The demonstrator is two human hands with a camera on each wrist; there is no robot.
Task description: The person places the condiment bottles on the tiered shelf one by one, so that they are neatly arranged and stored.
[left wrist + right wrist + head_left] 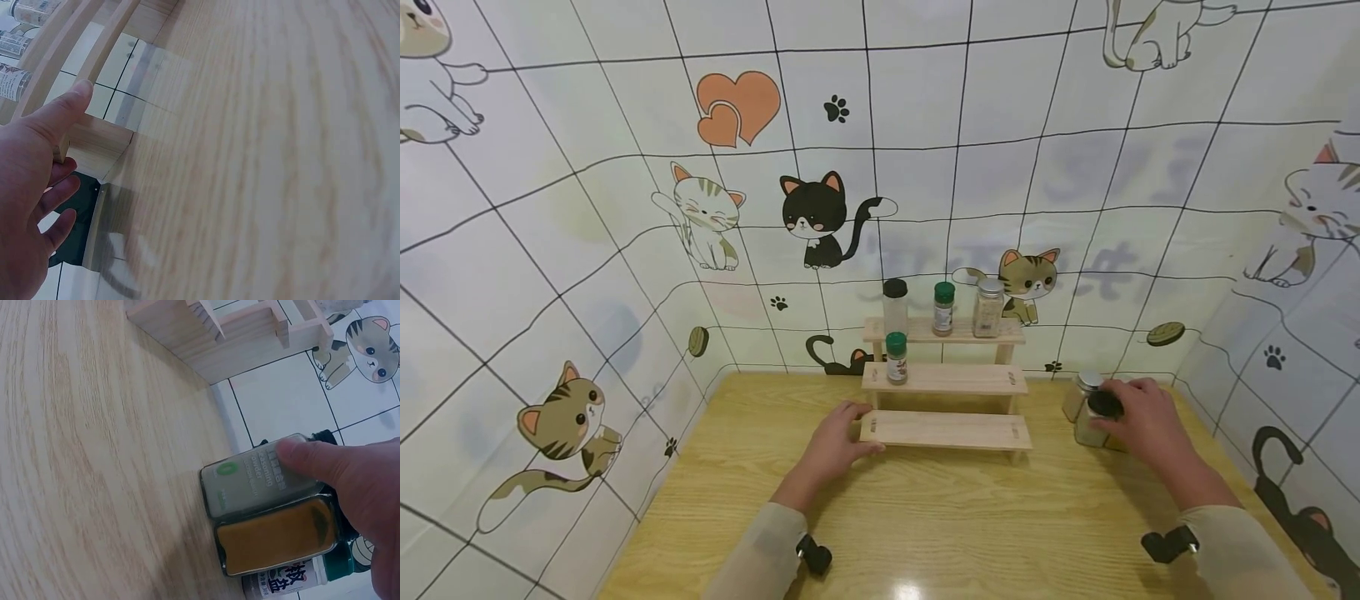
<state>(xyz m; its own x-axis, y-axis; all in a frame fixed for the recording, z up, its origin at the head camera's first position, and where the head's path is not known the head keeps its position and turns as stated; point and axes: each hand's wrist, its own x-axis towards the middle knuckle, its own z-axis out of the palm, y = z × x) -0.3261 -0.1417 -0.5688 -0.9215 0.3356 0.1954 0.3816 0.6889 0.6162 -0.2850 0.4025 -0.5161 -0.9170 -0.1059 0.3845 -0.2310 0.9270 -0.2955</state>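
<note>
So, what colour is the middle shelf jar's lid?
The lid is green, clearest in the head view.

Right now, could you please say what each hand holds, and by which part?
The left hand holds the rack by the left end of its bottom shelf; the right hand grips the pale jar near its black lid.

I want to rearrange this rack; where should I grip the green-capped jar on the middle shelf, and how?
The green-capped jar is probably best pinched around its upright body, just below the cap, from the front: it stands near the left end of the middle shelf, its front unobstructed, while a black-capped jar stands behind on the top shelf.
</note>
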